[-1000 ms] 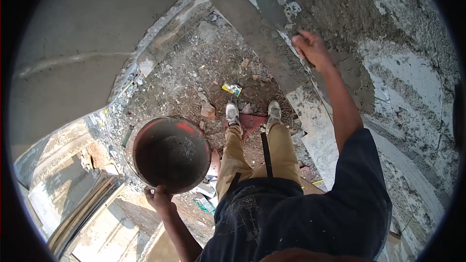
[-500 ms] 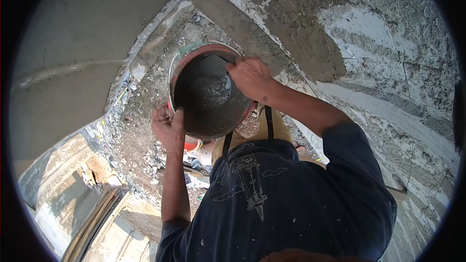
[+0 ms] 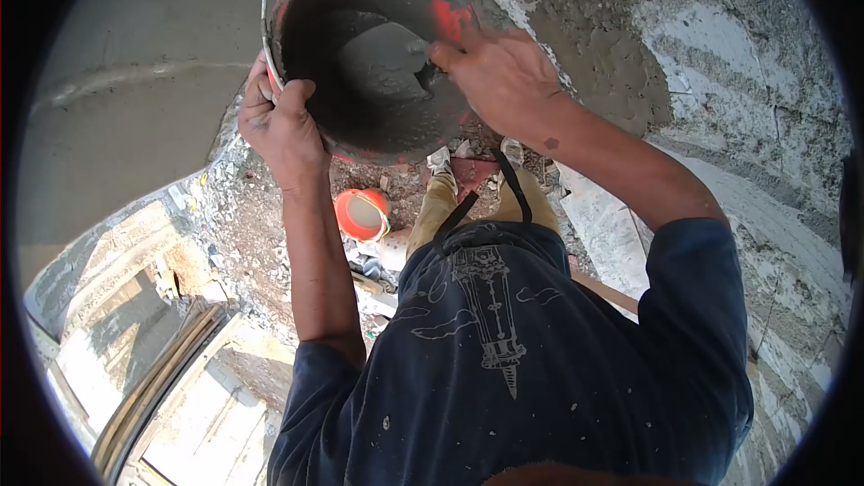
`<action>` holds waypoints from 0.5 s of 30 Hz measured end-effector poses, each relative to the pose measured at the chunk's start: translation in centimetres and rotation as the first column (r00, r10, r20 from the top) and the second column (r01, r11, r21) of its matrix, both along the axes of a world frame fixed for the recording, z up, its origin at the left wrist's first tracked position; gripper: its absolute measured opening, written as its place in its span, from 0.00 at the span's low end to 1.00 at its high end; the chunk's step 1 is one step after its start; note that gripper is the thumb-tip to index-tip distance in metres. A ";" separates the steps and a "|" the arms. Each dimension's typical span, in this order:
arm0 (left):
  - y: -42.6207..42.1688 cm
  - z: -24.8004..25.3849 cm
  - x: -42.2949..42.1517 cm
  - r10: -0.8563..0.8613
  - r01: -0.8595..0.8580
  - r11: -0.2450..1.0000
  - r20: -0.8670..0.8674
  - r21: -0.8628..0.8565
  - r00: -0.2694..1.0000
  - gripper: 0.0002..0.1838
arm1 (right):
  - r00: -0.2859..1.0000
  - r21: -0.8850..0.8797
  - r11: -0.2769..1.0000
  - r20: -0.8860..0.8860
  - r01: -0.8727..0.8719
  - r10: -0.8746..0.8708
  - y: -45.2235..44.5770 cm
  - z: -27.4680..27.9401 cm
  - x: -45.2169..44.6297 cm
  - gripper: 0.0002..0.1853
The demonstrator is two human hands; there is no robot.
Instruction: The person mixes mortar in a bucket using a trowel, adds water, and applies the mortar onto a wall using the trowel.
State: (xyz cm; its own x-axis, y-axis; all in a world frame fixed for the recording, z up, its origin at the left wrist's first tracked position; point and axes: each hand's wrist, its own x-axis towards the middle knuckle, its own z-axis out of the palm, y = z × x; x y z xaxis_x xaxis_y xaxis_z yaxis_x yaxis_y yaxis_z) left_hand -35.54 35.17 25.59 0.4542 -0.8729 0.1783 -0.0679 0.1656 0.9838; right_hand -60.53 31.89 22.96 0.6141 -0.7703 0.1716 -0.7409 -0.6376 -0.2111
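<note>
A red bucket (image 3: pixel 454 22), smeared grey and tilted toward me, is lifted in front of my body. Wet grey mortar coats its inside. My left hand (image 3: pixel 283 126) is closed on the bucket's left rim, by the wire handle (image 3: pixel 265 13). On the right, my right hand (image 3: pixel 508 67) reaches in over the rim, fingers closed around a mortar-covered trowel (image 3: pixel 385 47). The trowel's flat blade lies inside the bucket; its grip is mostly hidden by my hand.
A smaller orange bucket (image 3: pixel 363 214) with grey contents stands on the rubble ground (image 3: pixel 261 234) below. Smooth plastered surface (image 3: pixel 135 117) lies at left, a rough, partly plastered wall (image 3: pixel 720 63) at right. Long poles (image 3: pixel 166 378) lie at lower left.
The bucket has been raised and tipped, moving up in view, with my left hand still on its rim. My right hand has moved along with it; the small orange bucket now shows below.
</note>
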 end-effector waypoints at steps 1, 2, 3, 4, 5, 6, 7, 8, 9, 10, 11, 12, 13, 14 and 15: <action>0.4 1.0 0.3 -0.002 0.003 1.000 0.004 -0.026 1.000 0.08 | 0.997 -0.079 0.997 0.081 0.001 0.005 -0.4 1.7 -0.5 0.11; 0.7 2.1 0.2 -0.004 0.005 0.998 0.009 -0.056 1.000 0.09 | 1.000 -0.062 0.998 -0.002 0.009 -0.009 -1.1 2.9 -0.9 0.12; 1.1 2.9 0.3 -0.011 0.014 0.996 0.026 -0.090 1.000 0.09 | 0.996 -0.049 0.999 -0.085 0.021 -0.025 -2.3 3.7 -1.1 0.12; 1.5 3.6 0.3 -0.018 0.023 0.992 0.042 -0.124 0.999 0.09 | 0.985 -0.040 0.999 -0.168 0.036 -0.042 -3.2 4.1 -0.9 0.13; 1.9 4.1 0.4 -0.028 0.039 0.987 0.069 -0.158 0.997 0.10 | 0.986 0.075 0.997 -0.168 0.009 0.004 -3.4 3.5 0.0 0.14; 2.4 4.5 0.5 -0.035 0.052 0.980 0.095 -0.190 0.995 0.10 | 0.985 0.191 0.981 -0.164 -0.020 0.052 -3.4 2.2 1.1 0.16; 2.8 4.9 0.7 -0.036 0.055 0.980 0.101 -0.191 0.994 0.11 | 0.982 0.302 0.952 -0.158 -0.051 0.102 -3.3 1.3 2.2 0.19; 3.5 5.1 1.0 -0.037 0.057 0.982 0.108 -0.183 0.993 0.11 | 0.987 0.358 0.930 -0.095 -0.089 0.131 -2.6 0.9 3.3 0.19; 4.1 5.3 1.3 -0.037 0.057 0.984 0.118 -0.170 0.992 0.12 | 0.987 0.414 0.901 -0.026 -0.132 0.157 -1.4 0.7 4.6 0.20; 4.6 5.4 1.7 -0.021 0.033 0.988 0.078 -0.153 0.997 0.11 | 0.982 0.466 0.866 0.046 -0.183 0.182 -0.3 0.4 5.9 0.21; 5.3 5.6 2.2 -0.002 0.007 0.991 0.041 -0.132 0.999 0.10 | 0.982 0.509 0.840 0.090 -0.187 0.165 0.7 0.2 7.2 0.22; 6.0 5.8 2.7 0.019 -0.018 0.993 0.007 -0.114 1.000 0.10 | 0.980 0.548 0.813 0.133 -0.195 0.145 1.7 0.1 8.6 0.23; 6.8 5.8 3.6 0.076 -0.076 0.994 -0.007 -0.082 0.997 0.08 | 0.977 0.582 0.788 0.175 -0.201 0.120 2.5 0.0 10.0 0.23; 7.9 5.4 4.7 0.120 -0.122 0.991 -0.027 -0.055 0.992 0.07 | 0.968 0.592 0.770 0.214 -0.238 0.134 3.2 0.0 11.2 0.23; 8.8 4.7 5.6 0.148 -0.151 0.988 -0.060 -0.033 0.987 0.06 | 0.962 0.598 0.760 0.239 -0.254 0.133 3.7 0.0 12.1 0.23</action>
